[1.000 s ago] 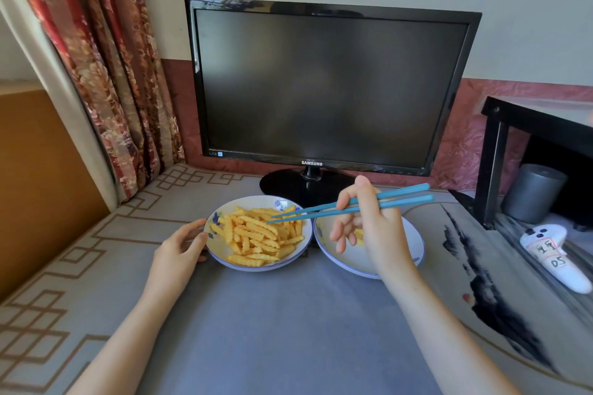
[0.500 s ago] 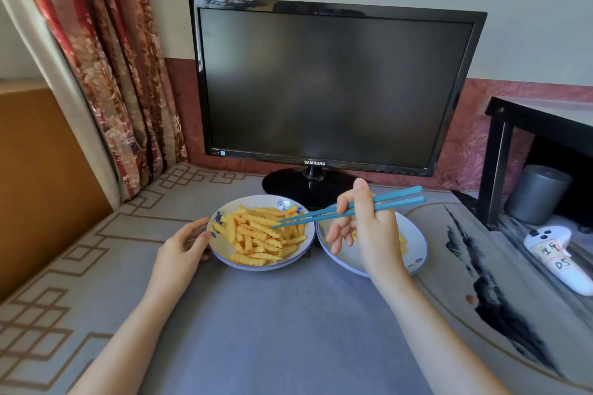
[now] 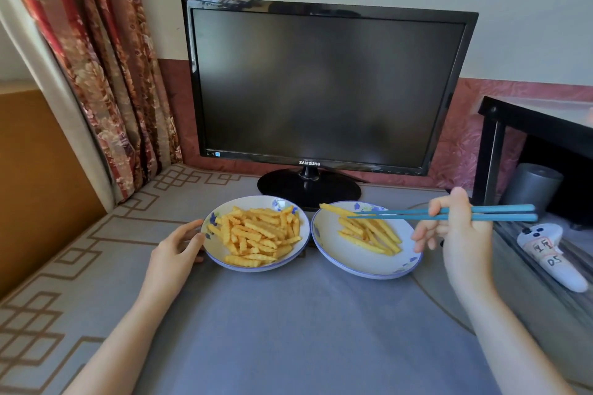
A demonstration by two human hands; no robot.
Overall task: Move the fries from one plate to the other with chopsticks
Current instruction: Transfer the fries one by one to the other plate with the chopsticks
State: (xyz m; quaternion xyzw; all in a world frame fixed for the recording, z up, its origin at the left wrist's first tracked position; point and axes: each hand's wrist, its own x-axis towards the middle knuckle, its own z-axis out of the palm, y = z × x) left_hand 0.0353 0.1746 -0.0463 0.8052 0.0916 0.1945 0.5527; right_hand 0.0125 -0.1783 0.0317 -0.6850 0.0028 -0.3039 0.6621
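Note:
Two white plates with blue flowers sit side by side on the grey table. The left plate [image 3: 211, 245] carries a big heap of crinkle fries [image 3: 256, 234]. The right plate [image 3: 337, 253] has a small pile of fries [image 3: 369, 234]. My right hand [image 3: 455, 234] holds blue chopsticks [image 3: 449, 214] level over the right plate. Their tips pinch one fry [image 3: 335, 210] above the plate's far rim. My left hand [image 3: 175, 250] rests against the left plate's left rim, fingers touching it.
A black Samsung monitor [image 3: 321, 86] stands just behind the plates on its round base [image 3: 308, 186]. A black shelf unit [image 3: 539, 131] with a grey cylinder [image 3: 534, 186] and a white controller [image 3: 552, 253] lies at the right. Floral curtains [image 3: 96, 58] hang at the left.
My right hand moved right, away from the left plate, carrying the chopsticks with a fry pinched in their tips over the right plate. The left hand stayed at the left plate's rim.

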